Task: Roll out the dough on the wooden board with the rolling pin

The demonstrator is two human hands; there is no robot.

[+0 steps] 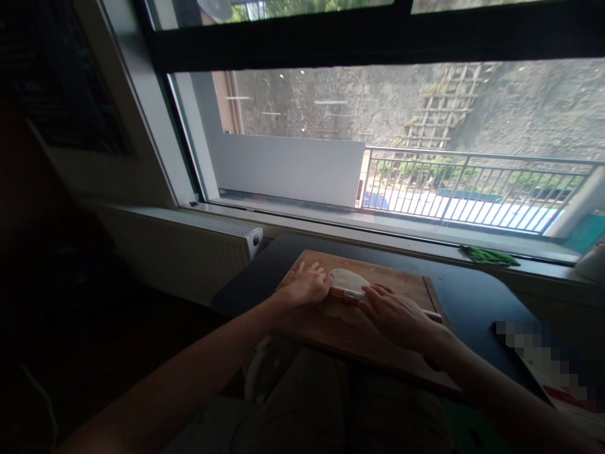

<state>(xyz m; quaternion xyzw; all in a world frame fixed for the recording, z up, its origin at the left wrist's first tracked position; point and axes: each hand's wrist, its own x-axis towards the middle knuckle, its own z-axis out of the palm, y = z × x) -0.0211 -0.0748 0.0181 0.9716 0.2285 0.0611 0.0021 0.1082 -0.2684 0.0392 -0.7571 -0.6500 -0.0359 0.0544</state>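
Observation:
A slim rolling pin (pixel 347 294), with a reddish-brown stretch and a pale stretch showing, lies across a flat, pale sheet of dough (pixel 348 277). Beneath the dough is a wooden board (pixel 401 280). My left hand (pixel 308 284) is closed over the pin's left end, at the left side of the dough. Over the right part of the pin rests my right hand (pixel 397 315), its fingers bent down onto it. The pin's light right end sticks out past that hand. Both palms face down and hide much of the pin.
The board lies on a dark table (pixel 477 296) by a window. A green cloth (pixel 489 255) is on the sill at the right. A white radiator (pixel 189 233) stands left of the table. A partly blurred, flat item (pixel 543 359) lies at the table's right edge.

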